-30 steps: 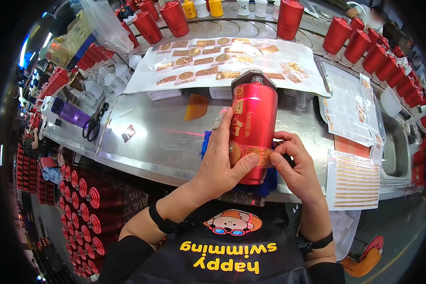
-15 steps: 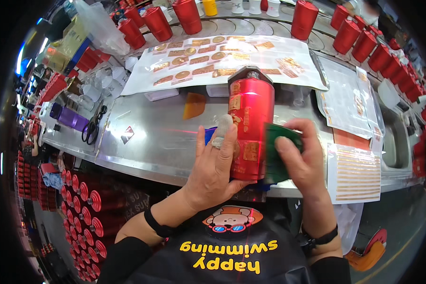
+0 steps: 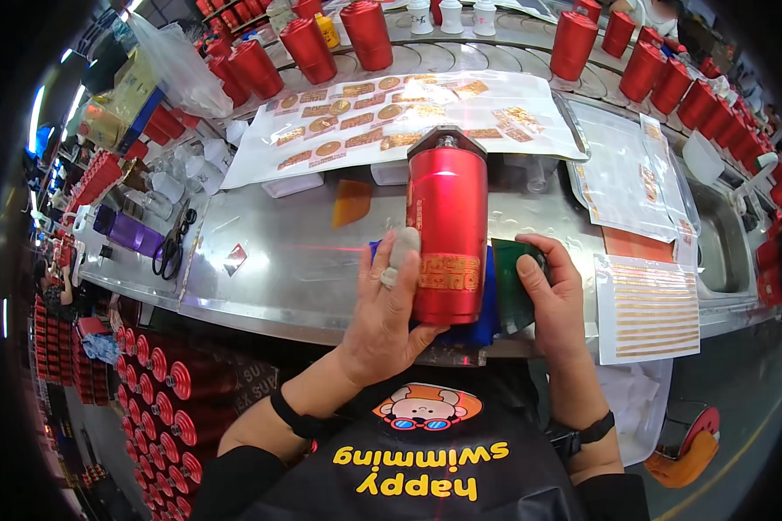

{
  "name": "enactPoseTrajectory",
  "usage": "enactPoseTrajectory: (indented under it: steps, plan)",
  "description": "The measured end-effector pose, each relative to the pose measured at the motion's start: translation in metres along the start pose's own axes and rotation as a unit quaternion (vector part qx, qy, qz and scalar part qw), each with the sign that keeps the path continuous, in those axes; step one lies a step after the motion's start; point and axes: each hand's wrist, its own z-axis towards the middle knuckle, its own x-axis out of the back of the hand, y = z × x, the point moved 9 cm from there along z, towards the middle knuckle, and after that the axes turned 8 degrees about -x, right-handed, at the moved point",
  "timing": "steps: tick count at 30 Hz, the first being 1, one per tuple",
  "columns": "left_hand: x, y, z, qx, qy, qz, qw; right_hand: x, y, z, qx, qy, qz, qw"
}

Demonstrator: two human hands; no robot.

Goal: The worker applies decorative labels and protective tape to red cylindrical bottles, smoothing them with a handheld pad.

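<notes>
A shiny red metal canister (image 3: pixel 449 204) with a band of gold pattern near its lower end lies on its side before me. Its far end meets a dark angular holder (image 3: pixel 472 143) with a metal knob. My left hand (image 3: pixel 375 313) grips the canister's left side, with pale covers on two of its fingers. In my right hand (image 3: pixel 558 304) is a flexible dark green scraper (image 3: pixel 513 291), pinched between thumb and fingers just right of the canister. A blue piece (image 3: pixel 487 317) shows beneath the canister; its kind is partly hidden.
Beyond the canister lies a white sheet of gold decals (image 3: pixel 261 161). A sheet of gold strips (image 3: pixel 647 313) lies at the right, near a sink (image 3: pixel 725 256). Scissors (image 3: pixel 175 243), a purple bottle (image 3: pixel 130 228) and an amber scraper (image 3: pixel 351 202) rest leftward. Red canisters (image 3: pixel 308 52) line the back.
The canister has turned, carrying its gold patterns leftward and bringing a plain red side up. The green scraper has shifted slightly away from its right side, still in my right hand.
</notes>
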Motion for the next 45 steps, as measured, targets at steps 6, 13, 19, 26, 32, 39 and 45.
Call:
enactPoseTrajectory:
  steps: [6, 13, 19, 26, 32, 39, 45]
  plan:
    - [-0.008, 0.036, 0.030, -0.139, -0.124, 0.205, 0.961, 0.001, 0.004, 0.005, -0.052, -0.018, 0.085, 0.995]
    - [0.004, 0.031, 0.027, -0.128, -0.034, 0.090, 0.987, -0.031, -0.067, -0.019, 0.418, 0.014, -0.309, 0.854]
    - [0.015, 0.005, -0.004, -0.044, 0.060, 0.044, 0.996, -0.043, -0.048, 0.006, 0.119, -0.206, -0.167, 0.957]
    - [0.016, 0.007, -0.007, -0.062, 0.037, 0.090, 0.993, -0.058, -0.061, -0.014, 0.179, -0.304, -0.234, 0.906]
    - [0.015, 0.000, -0.009, -0.062, 0.067, 0.057, 0.994, -0.049, -0.077, -0.018, 0.393, -0.086, -0.344, 0.849]
    - [0.021, 0.018, 0.002, -0.144, 0.036, 0.138, 0.979, -0.036, -0.087, -0.009, 0.361, -0.005, -0.380, 0.852]
    - [0.021, 0.031, -0.001, -0.199, 0.049, 0.191, 0.960, -0.036, -0.072, 0.008, 0.169, -0.161, -0.293, 0.927]
